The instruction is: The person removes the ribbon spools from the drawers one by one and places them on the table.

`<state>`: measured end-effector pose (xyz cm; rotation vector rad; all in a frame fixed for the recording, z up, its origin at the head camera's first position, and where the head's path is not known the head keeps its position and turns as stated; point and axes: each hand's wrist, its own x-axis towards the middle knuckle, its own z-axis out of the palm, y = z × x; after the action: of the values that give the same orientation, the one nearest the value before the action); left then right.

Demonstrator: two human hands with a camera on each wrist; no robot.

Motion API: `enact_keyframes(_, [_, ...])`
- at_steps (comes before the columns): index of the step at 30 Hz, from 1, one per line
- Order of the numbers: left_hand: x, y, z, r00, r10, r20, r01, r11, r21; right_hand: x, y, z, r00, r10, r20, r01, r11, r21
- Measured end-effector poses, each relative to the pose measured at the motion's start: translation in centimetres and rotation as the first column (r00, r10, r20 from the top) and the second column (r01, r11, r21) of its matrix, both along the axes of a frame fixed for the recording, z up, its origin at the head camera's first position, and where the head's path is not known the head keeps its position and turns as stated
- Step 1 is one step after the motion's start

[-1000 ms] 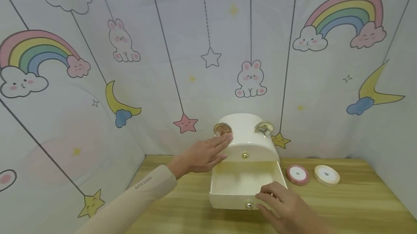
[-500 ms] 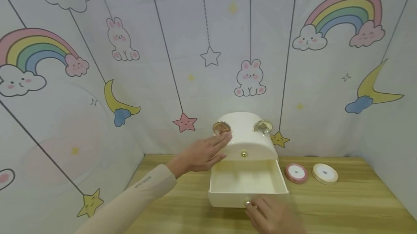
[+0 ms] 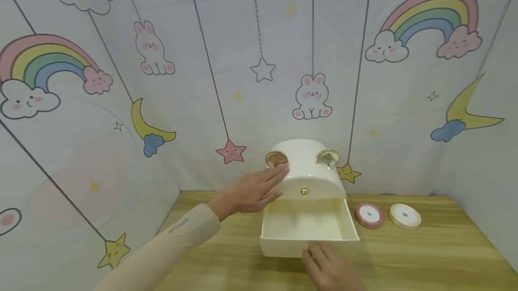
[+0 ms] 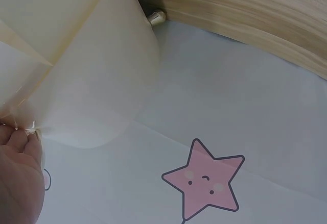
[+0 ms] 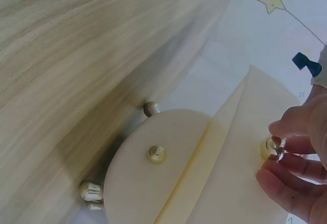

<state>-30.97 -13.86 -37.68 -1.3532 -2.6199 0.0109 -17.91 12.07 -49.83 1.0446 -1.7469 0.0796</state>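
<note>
A cream mini drawer cabinet with two gold ears stands on the table, its lower drawer pulled out. My left hand rests on the cabinet's rounded top by the left ear, fingers straight. At the drawer's front, my right hand pinches the gold knob between thumb and fingers; in the head view the hand hides that knob. Higher up, the upper front bears another gold knob. The left wrist view shows the left fingertips against the cabinet.
Right of the cabinet, a pink ribbon roll and a cream ribbon roll lie flat on the wood-grain table. A cloth backdrop with rainbows, rabbits and stars rises close behind and along both sides.
From the drawer's right front, my right hand has moved left and taken hold of the knob. My left hand has stayed on the cabinet, and the drawer looks equally far out.
</note>
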Motion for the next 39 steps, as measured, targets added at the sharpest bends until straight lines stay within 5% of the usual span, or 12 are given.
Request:
enact_keyframes(19, [0.1, 0.2, 0.2, 1.0, -0.007, -0.027, 0.007, 1.0, -0.008, -0.6, -0.5, 0.6, 0.997, -0.023, -0.067, 0.026, 0.999, 0.039])
enact_keyframes(39, [0.4, 0.3, 0.4, 0.999, -0.014, -0.049, 0.013, 1.0, -0.019, -2.4, -0.8, 1.2, 0.991, -0.116, 0.071, 0.114, 0.993, 0.038])
